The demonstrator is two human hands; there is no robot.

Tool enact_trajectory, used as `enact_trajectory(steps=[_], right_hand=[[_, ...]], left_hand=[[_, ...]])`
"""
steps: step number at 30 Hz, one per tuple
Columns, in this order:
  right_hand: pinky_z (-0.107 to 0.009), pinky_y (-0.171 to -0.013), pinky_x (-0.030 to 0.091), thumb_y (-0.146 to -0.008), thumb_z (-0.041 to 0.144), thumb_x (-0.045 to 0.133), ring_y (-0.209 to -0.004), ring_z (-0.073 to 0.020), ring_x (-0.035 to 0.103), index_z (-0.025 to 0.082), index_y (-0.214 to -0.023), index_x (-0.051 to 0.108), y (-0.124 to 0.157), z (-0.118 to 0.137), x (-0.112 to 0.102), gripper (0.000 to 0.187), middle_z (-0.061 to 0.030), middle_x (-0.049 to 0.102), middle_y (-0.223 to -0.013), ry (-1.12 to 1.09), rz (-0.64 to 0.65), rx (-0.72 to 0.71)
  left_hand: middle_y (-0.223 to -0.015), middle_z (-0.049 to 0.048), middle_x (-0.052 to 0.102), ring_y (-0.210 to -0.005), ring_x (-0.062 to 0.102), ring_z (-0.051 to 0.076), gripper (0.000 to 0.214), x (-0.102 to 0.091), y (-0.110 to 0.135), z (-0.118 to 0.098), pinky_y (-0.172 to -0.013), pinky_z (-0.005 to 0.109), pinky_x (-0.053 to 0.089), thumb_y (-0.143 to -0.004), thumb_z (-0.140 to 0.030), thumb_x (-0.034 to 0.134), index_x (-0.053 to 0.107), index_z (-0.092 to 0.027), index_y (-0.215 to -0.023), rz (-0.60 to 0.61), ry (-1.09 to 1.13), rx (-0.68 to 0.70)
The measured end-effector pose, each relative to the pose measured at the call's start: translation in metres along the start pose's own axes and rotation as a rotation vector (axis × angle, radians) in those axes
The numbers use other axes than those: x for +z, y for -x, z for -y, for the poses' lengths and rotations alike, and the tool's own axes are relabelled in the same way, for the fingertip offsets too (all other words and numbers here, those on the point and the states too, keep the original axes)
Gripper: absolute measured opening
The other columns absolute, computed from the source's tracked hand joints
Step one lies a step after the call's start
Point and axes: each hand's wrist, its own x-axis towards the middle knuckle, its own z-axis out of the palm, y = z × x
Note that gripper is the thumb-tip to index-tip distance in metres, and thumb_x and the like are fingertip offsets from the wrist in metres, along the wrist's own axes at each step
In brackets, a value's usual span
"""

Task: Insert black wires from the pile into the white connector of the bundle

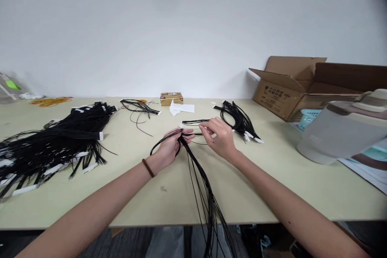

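My left hand (171, 145) is closed around a black wire harness (201, 169) over the middle of the table. Its long wires hang down past the table's front edge. A small white connector (181, 125) shows just above my left fingers. To the right, my right hand (220, 135) has thumb and forefinger pinched together by the thin black wires that run sideways from the connector. Those wires pass behind its fingers, and one appears to be in the pinch.
A heap of black wire harnesses (72, 133) covers the left side. Smaller bundles lie behind, near a tissue box (171, 98), and at the right (237, 117). An open cardboard box (281, 92), a teal basket (310, 117) and a large translucent jug (335, 133) stand right.
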Motion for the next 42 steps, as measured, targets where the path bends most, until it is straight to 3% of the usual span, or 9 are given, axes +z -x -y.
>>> enact_trajectory(steps=[7, 21, 42], right_hand=[[-0.026, -0.056, 0.032, -0.085, 0.019, 0.044, -0.059, -0.0124, 0.039, 0.018, -0.075, 0.056, 0.000, 0.000, 0.000, 0.015, 0.0008, 0.044, -0.057, 0.035, -0.011, 0.067], [-0.026, -0.054, 0.028, -0.085, 0.021, 0.049, -0.068, -0.0141, 0.040, 0.019, -0.072, 0.058, 0.000, 0.010, 0.000, 0.016, -0.0027, 0.053, -0.069, 0.227, 0.108, -0.033], [-0.025, -0.055, 0.029, -0.084, 0.020, 0.049, -0.068, -0.0135, 0.038, 0.019, -0.071, 0.059, -0.001, 0.007, -0.003, 0.016, -0.0022, 0.055, -0.070, 0.187, 0.132, -0.078]], left_hand=[[-0.097, 0.0129, 0.067, -0.079, 0.066, 0.018, 0.005, -0.003, -0.001, 0.003, -0.074, 0.029, 0.048, -0.080, -0.013, 0.051, 0.056, -0.013, -0.079, 0.016, 0.011, 0.000], [-0.092, 0.0125, 0.068, -0.076, 0.064, 0.019, 0.019, -0.002, -0.003, 0.011, -0.066, 0.030, 0.047, -0.076, -0.030, 0.058, 0.065, -0.012, -0.079, 0.100, -0.115, 0.093], [-0.091, 0.0129, 0.068, -0.073, 0.064, 0.019, 0.025, -0.001, -0.002, 0.009, -0.063, 0.028, 0.047, -0.076, -0.033, 0.058, 0.066, -0.010, -0.082, 0.096, -0.148, 0.113]])
